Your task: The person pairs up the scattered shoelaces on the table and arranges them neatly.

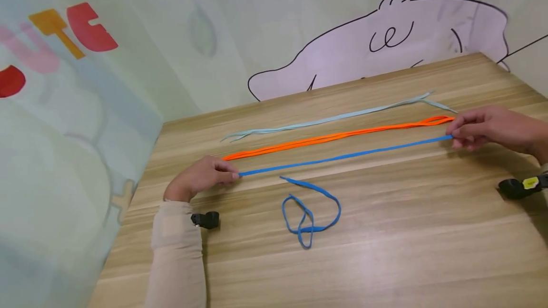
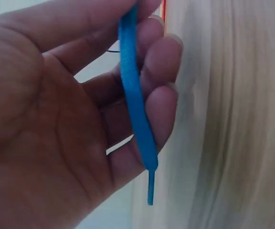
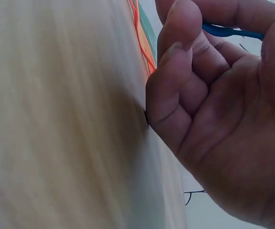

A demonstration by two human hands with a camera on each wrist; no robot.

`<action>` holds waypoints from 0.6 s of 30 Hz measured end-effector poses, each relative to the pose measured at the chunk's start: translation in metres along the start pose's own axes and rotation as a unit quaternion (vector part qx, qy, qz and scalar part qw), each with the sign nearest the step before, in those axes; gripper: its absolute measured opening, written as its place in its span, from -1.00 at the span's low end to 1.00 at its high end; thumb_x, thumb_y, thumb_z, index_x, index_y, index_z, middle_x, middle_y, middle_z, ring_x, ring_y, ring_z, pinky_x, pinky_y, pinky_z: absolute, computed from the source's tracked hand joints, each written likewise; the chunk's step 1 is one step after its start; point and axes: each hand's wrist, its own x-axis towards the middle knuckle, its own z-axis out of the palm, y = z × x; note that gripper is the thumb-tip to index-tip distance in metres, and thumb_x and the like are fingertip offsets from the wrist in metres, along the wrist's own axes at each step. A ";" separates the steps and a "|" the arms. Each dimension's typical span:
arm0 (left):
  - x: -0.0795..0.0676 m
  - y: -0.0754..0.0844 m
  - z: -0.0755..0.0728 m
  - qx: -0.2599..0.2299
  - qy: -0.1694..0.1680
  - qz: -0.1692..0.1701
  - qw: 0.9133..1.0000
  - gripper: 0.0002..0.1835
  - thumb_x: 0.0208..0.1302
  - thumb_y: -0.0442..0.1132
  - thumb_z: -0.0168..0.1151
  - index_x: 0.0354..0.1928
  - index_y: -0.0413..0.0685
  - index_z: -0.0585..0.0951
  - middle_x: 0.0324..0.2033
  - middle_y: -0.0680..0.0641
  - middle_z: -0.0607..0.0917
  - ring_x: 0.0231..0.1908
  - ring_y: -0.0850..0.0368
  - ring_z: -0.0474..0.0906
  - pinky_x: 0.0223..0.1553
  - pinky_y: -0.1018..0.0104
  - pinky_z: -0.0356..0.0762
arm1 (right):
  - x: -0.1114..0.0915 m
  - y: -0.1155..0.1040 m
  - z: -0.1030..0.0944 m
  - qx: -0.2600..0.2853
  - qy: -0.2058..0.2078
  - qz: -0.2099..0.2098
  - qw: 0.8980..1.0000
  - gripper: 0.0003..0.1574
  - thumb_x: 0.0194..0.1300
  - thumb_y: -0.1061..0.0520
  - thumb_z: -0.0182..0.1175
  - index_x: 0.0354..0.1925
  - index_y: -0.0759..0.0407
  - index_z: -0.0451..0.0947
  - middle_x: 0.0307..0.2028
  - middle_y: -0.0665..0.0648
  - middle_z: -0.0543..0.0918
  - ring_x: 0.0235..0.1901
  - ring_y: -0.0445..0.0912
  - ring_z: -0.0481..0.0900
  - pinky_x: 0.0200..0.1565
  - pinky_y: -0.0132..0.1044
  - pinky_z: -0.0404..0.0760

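Note:
A blue shoelace (image 1: 342, 157) runs straight between my two hands, in front of an orange lace. My left hand (image 1: 204, 175) pinches one end between thumb and forefinger. In the left wrist view, the tail of this blue shoelace (image 2: 136, 90) hangs across the curled fingers down to its narrow tip. The other end is pinched by my right hand (image 1: 498, 129); in the right wrist view a short bit of blue shoelace (image 3: 223, 31) with its tip shows beside the thumb. The orange shoelace (image 1: 317, 140), doubled lengthwise, lies just behind, its ends partly hidden by my hands.
A pale blue-green shoelace (image 1: 325, 120), also doubled, lies farther back on the wooden table (image 1: 406, 251). Nearer me, a second blue shoelace (image 1: 338, 208) lies in loose loops. A printed wall covering (image 1: 205, 80) rises behind the table's back edge.

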 end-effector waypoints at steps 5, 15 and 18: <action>0.002 0.002 0.003 0.034 -0.002 -0.004 0.999 -0.83 0.32 -0.18 0.34 -0.14 -0.07 0.77 -0.29 0.02 0.68 -0.25 0.06 0.50 -0.14 0.21 0.43 | 0.002 0.003 -0.003 0.003 -0.016 -0.002 1.000 -0.68 0.54 0.13 0.07 -0.08 0.42 0.53 -0.36 0.16 0.69 -0.43 -0.05 0.58 -0.40 -0.20 0.62; 0.004 0.005 0.005 0.061 -0.003 -0.004 0.998 -0.84 0.33 -0.17 0.33 -0.16 -0.09 0.74 -0.31 0.02 0.67 -0.24 0.06 0.48 -0.13 0.20 0.42 | -0.001 0.006 -0.010 -0.018 -0.008 0.048 0.999 -0.70 0.52 0.15 0.06 -0.10 0.38 0.58 -0.42 0.12 0.61 -0.50 -0.10 0.50 -0.49 -0.27 0.52; 0.005 0.004 0.005 0.065 -0.003 -0.002 0.998 -0.84 0.33 -0.19 0.33 -0.16 -0.11 0.74 -0.33 0.03 0.67 -0.25 0.08 0.49 -0.14 0.21 0.42 | -0.003 0.007 -0.010 -0.027 -0.005 0.047 0.999 -0.70 0.53 0.16 0.05 -0.10 0.39 0.59 -0.44 0.11 0.60 -0.52 -0.11 0.48 -0.54 -0.28 0.48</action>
